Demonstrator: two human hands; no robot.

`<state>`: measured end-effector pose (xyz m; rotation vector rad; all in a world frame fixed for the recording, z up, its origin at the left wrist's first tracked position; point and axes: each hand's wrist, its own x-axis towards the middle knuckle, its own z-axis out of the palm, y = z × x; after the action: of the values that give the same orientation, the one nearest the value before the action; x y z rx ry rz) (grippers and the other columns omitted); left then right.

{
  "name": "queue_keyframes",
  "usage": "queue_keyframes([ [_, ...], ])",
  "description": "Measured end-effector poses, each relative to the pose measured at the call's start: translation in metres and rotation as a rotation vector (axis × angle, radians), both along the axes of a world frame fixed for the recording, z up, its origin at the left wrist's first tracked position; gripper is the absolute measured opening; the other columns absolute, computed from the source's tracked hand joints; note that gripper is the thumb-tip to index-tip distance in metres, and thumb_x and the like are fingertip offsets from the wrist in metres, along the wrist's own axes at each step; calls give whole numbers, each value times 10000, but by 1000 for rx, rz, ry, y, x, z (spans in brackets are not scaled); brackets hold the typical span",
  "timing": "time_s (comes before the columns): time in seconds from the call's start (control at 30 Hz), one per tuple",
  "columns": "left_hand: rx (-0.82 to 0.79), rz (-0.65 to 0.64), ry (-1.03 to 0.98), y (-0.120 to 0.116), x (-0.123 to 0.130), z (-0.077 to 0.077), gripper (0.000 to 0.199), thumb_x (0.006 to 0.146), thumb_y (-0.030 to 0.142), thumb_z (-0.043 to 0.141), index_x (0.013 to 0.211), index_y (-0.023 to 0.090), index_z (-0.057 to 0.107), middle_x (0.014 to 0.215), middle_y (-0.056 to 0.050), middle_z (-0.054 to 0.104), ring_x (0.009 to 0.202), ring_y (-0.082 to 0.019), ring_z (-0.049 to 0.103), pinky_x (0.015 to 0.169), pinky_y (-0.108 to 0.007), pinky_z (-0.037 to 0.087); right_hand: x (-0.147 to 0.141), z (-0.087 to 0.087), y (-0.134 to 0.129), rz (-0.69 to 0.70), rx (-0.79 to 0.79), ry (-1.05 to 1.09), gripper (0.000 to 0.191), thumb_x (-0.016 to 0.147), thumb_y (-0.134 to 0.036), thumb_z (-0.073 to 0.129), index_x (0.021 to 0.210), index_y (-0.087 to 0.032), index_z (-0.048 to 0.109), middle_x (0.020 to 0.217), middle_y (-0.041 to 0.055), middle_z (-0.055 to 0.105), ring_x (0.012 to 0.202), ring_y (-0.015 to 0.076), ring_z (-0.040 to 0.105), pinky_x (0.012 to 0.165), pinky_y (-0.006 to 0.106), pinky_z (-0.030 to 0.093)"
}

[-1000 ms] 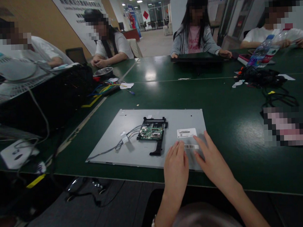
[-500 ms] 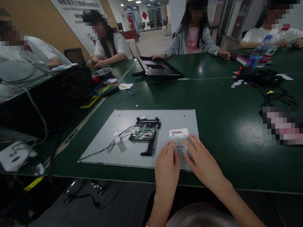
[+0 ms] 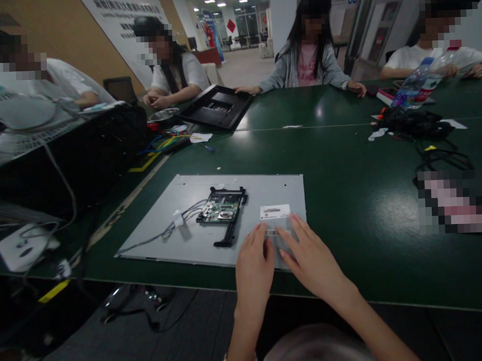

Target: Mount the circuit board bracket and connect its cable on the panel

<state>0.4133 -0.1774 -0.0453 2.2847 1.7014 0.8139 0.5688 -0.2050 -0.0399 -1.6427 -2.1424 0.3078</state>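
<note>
A flat grey metal display panel (image 3: 155, 215) lies on the green table near its front edge. Fixed on its middle is a green circuit board (image 3: 219, 208) in a black plastic bracket (image 3: 226, 236), and thin grey cables (image 3: 164, 233) run left from it under a white tape tab. Both hands rest on the panel's right part. My left hand (image 3: 254, 259) lies with fingers stretched out just below the white label (image 3: 274, 212). My right hand (image 3: 310, 254) has its fingers spread flat beside that label, over a smaller barcode strip. Neither hand grips anything.
Across the table a co-worker's hand (image 3: 248, 89) touches a black monitor frame (image 3: 218, 110). Coloured wires (image 3: 166, 143) lie at the left, near a black box (image 3: 66, 160). Bottles (image 3: 413, 82), black cables (image 3: 413, 123) and a pixelated phone-like item (image 3: 451, 202) occupy the right side.
The panel has slid slightly left, with both my hands moving left along with it. Across the table, the black monitor frame has shifted left and turned under the co-worker's hand.
</note>
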Motion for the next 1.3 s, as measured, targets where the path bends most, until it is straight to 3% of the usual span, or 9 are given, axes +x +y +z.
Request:
queue_keyframes([
  [0.57, -43, 49, -57, 10, -14, 2, 341, 939, 189, 453, 1247, 145, 593, 1276, -140, 635, 1184, -257, 607, 1035, -437, 469, -23, -7, 11, 5, 37, -6, 472, 951, -275, 481, 1410, -165, 503, 1565, 207, 317, 1467, 311, 239, 1152, 492, 315],
  [0.73, -66, 32, -107, 21, -60, 15, 323, 944, 234, 459, 1225, 163, 602, 1224, -116, 664, 1127, -236, 634, 1010, -393, 484, -66, -1, 20, -9, 35, 15, 474, 953, -295, 476, 1408, -167, 507, 1574, 203, 299, 1466, 316, 240, 1157, 491, 305],
  [0.83, 59, 129, -103, 28, -92, 28, 308, 943, 263, 467, 1206, 170, 599, 1192, -114, 660, 1108, -237, 628, 999, -384, 479, -91, 5, 25, -20, 32, 24, 480, 949, -297, 478, 1413, -176, 502, 1581, 185, 292, 1470, 310, 236, 1160, 492, 300],
  [0.93, 253, 361, 15, 33, -114, 33, 322, 929, 296, 483, 1196, 143, 576, 1180, -167, 604, 1164, -298, 554, 1019, -449, 428, -98, 7, 26, -19, 31, 26, 489, 948, -300, 477, 1424, -186, 489, 1588, 168, 285, 1471, 309, 233, 1157, 498, 305],
  [1.03, 259, 502, 217, 40, -132, 31, 387, 910, 400, 504, 1154, 106, 563, 1103, -203, 575, 1104, -361, 526, 954, -507, 418, -96, 7, 23, -17, 21, 23, 492, 951, -300, 467, 1429, -184, 484, 1587, 167, 288, 1470, 310, 237, 1154, 499, 308],
  [1.17, 123, 455, 423, 47, -150, 31, 415, 916, 511, 442, 932, 124, 590, 901, -161, 583, 897, -326, 549, 825, -456, 449, -96, 9, 18, -15, 11, 22, 489, 953, -299, 459, 1427, -182, 486, 1586, 168, 288, 1468, 311, 242, 1159, 496, 299],
  [1.3, 60, 371, 542, 52, -158, 37, 442, 932, 512, 396, 827, 137, 605, 849, -151, 603, 842, -303, 561, 768, -416, 452, -98, 14, 12, -8, 10, 18, 482, 957, -300, 454, 1422, -174, 490, 1586, 175, 282, 1471, 311, 233, 1160, 495, 294],
])
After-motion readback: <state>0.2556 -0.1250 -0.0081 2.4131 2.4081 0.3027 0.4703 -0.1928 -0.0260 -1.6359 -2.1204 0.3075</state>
